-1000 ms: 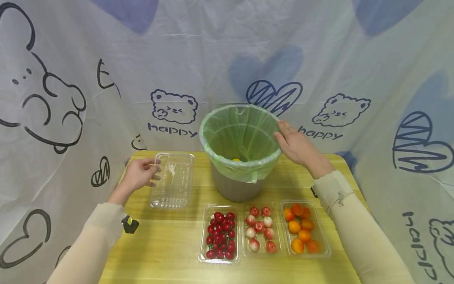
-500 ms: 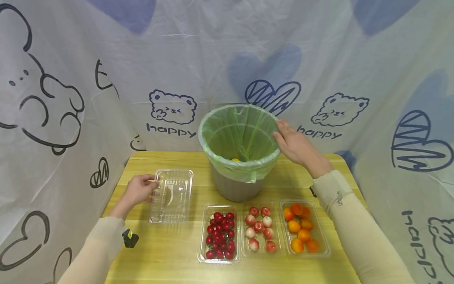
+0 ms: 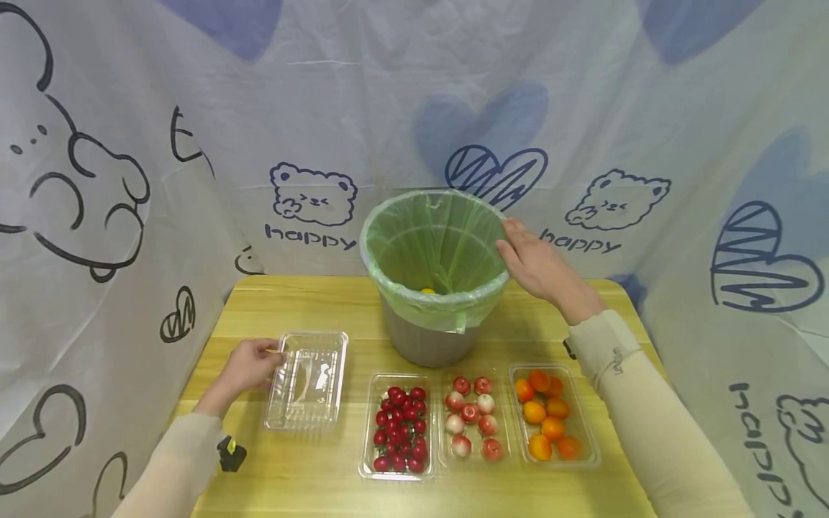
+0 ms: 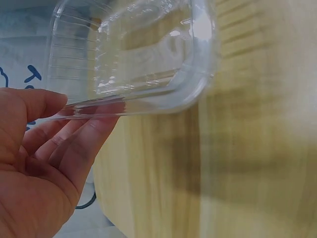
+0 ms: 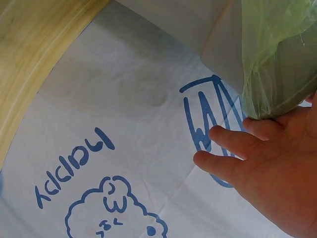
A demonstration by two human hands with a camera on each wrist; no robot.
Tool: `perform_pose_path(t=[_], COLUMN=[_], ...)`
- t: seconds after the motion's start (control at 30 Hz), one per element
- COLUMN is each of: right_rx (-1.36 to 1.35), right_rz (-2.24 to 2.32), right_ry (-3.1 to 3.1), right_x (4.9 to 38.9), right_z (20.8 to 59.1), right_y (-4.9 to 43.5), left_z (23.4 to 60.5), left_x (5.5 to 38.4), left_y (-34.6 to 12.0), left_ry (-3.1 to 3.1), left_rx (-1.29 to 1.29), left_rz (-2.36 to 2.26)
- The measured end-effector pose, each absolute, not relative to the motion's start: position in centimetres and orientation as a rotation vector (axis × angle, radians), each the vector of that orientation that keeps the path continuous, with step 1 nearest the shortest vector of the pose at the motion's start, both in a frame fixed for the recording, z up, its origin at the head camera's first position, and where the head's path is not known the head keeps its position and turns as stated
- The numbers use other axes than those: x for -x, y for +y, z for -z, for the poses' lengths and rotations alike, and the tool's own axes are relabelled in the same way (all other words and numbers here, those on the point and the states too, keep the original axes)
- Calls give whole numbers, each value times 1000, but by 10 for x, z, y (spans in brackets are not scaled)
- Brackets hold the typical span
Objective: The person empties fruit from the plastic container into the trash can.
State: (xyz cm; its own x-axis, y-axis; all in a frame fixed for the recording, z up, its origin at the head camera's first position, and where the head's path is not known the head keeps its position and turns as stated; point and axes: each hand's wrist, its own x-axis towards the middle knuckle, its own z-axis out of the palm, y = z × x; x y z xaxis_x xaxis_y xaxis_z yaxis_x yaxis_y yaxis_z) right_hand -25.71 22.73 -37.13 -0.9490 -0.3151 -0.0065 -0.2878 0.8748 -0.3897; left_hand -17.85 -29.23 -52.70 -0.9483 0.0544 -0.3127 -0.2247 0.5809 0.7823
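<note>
Left grip (image 3: 251,365), bare hand: well left of the tall grey plastic bin (image 3: 424,347), thumb over and fingers beneath one edge of a clear, shallow, rectangular plastic tray (image 3: 307,381), pinching it. Said tray: left of the bin and a little nearer the wearer, empty; its shadow in the left wrist view suggests it hangs above the yellow wood-grain table (image 3: 311,302). Hazard: held by one long side only, the thin plastic could flex, droop or slip, or swing into the neighbouring fruit. Clear plastic tray of small, glossy red fruit (image 3: 395,475): in front of the bin, slightly left; shallow, so a knock could spill it. Bin: translucent green bag (image 3: 421,314) folded over its rim, one small yellow item (image 3: 427,291) inside, mostly hidden. Clear plastic tray of round red-and-white fruit (image 3: 473,435): in front of the bin, slightly right. Right grip (image 3: 537,262), bare hand: at the bin's right rim, fingers extended, clasping nothing visible; too firm a push could tip the bin or drag the bag loose. Clear plastic tray of round orange fruit (image 3: 581,417): in front and right of the bin.
</note>
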Motion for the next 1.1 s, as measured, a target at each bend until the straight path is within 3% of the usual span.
perform_pose_path(t=[1.1], right_rx=[489], right_rz=[615], right_ry=[2990], right_x=[257], right_z=[373], right_y=[227], left_z=[554], left_x=[157], left_y=[-290], left_ry=[2472], left_rx=[162], left_rz=[-1289])
